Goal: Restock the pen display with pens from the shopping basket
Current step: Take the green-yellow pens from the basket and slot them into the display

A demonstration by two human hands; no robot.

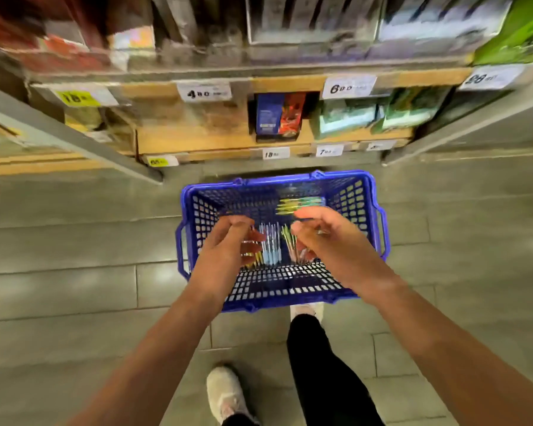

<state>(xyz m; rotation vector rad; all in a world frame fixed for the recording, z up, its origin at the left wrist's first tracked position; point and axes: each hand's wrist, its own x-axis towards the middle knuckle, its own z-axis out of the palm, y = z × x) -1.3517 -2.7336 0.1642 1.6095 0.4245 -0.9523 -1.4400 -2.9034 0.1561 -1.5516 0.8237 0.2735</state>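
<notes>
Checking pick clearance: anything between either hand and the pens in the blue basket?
Nothing visible. The blue plastic mesh basket is open-topped; left hand and right hand hover over its opening, directly above the light-blue and green pens on its bottom.

Shelf goods point(197, 35) blur beyond telling — pens point(271, 245) partly hidden under left hand point(228, 241) and right hand point(331, 239).

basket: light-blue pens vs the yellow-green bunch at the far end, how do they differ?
Colour: the light-blue pens are pale blue; the yellow-green bunch is yellow and green.
Pose: the light-blue pens run near-to-far; the yellow-green bunch lies crosswise.
Place: the light-blue pens sit mid-basket; the yellow-green bunch sits by the far wall.
Both lie in the blue basket. Blur hides finer detail.
</notes>
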